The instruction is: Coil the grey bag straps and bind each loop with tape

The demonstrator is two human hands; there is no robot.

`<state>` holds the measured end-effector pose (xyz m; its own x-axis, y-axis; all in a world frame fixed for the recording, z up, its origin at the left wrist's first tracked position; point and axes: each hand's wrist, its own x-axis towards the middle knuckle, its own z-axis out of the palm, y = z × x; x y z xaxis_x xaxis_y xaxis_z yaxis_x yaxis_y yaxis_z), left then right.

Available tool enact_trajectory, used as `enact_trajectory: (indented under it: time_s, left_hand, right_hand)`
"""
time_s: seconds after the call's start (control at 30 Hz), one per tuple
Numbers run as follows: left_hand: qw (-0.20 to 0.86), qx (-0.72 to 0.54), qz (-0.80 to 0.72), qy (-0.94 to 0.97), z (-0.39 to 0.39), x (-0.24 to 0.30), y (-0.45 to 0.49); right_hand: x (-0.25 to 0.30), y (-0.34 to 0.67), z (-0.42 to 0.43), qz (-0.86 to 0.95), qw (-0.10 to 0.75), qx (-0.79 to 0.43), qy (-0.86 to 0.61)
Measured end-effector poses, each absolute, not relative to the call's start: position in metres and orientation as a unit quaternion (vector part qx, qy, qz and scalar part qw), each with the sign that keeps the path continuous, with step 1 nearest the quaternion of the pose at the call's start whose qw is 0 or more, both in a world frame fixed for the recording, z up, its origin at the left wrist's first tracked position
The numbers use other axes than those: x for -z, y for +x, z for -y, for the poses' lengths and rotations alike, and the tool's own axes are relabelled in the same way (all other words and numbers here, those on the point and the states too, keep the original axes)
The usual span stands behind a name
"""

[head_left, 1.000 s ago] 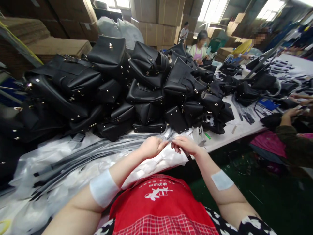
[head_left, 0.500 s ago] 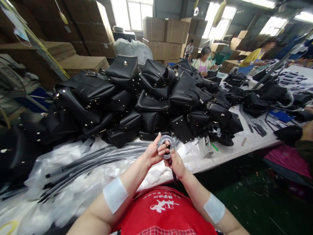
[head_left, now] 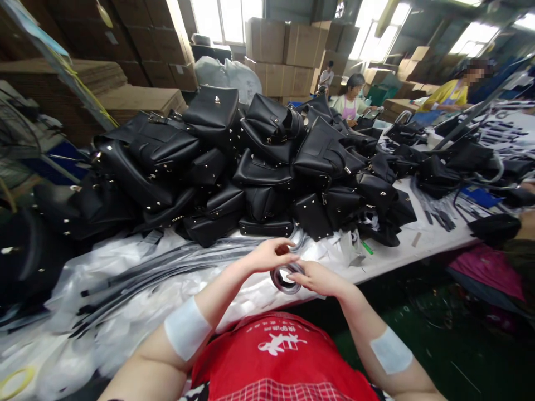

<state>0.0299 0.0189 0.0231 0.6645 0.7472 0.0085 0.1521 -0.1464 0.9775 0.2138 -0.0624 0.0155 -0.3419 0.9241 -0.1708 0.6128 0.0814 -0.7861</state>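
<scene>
I have the grey coil (head_left: 277,282) over the counter's (head_left: 399,256) near edge, right hand (head_left: 314,278) gripping its right side with fingers into the hole; left hand (head_left: 270,256) is curved at the top edge, can't tell if it grips. Reads light, springy, probably slick and prone to unwinding, so I'd pinch the rim across all layers. Plastic wrap (head_left: 111,303) and loose straps (head_left: 161,268) lie to its left, black bags (head_left: 263,170) piled beyond.
</scene>
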Motion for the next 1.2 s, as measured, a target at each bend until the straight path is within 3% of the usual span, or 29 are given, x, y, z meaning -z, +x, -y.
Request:
enact_trajectory:
  time_s: [0.1, 0.3, 0.43, 0.53, 0.7, 0.77, 0.97, 1.2]
  left_hand:
    - [0.574, -0.213, -0.281, 0.739, -0.016, -0.025, 0.030]
    - [0.628, -0.443, -0.398, 0.502, -0.007, -0.018, 0.045]
    - [0.701, -0.476, -0.386, 0.365, 0.000, -0.005, 0.053]
    - [0.721, -0.439, -0.366, 0.392, -0.001, -0.001, 0.042]
    - [0.657, -0.259, -0.250, 0.662, 0.007, -0.001, 0.013]
    - [0.643, -0.222, -0.220, 0.700, 0.020, 0.010, 0.006]
    - [0.706, -0.200, -0.353, 0.580, 0.044, 0.061, -0.007]
    - [0.791, -0.081, -0.257, 0.549, 0.020, 0.037, 0.003]
  right_hand:
    - [-0.010, 0.214, 0.060, 0.689, 0.245, -0.378, -0.568]
    - [0.015, 0.189, 0.062, 0.571, 0.405, -0.437, -0.565]
    - [0.030, 0.170, 0.065, 0.491, 0.472, -0.454, -0.575]
    - [0.020, 0.178, 0.067, 0.513, 0.431, -0.438, -0.599]
    - [-0.008, 0.198, 0.080, 0.632, 0.203, -0.526, -0.532]
    - [-0.006, 0.194, 0.087, 0.634, 0.148, -0.563, -0.509]
    - [0.031, 0.160, 0.111, 0.485, 0.301, -0.635, -0.521]
    - [0.029, 0.170, 0.115, 0.508, 0.303, -0.631, -0.502]
